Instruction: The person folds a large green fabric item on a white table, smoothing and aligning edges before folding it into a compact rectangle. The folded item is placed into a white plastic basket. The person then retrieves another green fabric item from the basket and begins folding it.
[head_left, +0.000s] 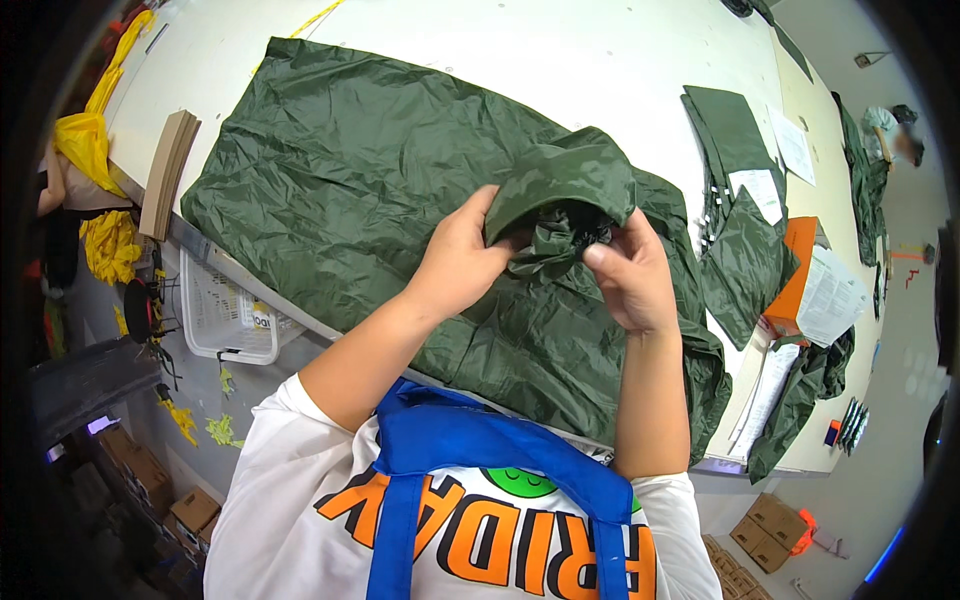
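Observation:
A large dark green garment of thin, crinkled, waterproof-looking cloth (340, 170) lies spread over the white table (560, 50). Its raised part, which looks like a hood (560, 180), is held up in front of me with the opening facing my body. My left hand (460, 255) grips the left edge of that opening, fingertips tucked inside. At the right edge my right hand (637, 275) pinches the cloth between thumb and fingers. Bunched dark fabric shows within the opening, and its details are hard to make out.
Folded green cloth (722, 130), an orange box (795, 265) and papers (835, 290) lie to the right. Cardboard strips (168, 175) rest at the left edge, above a white plastic basket (215, 330). Yellow cloth (85, 150) hangs far left, beside another person's arm (52, 180).

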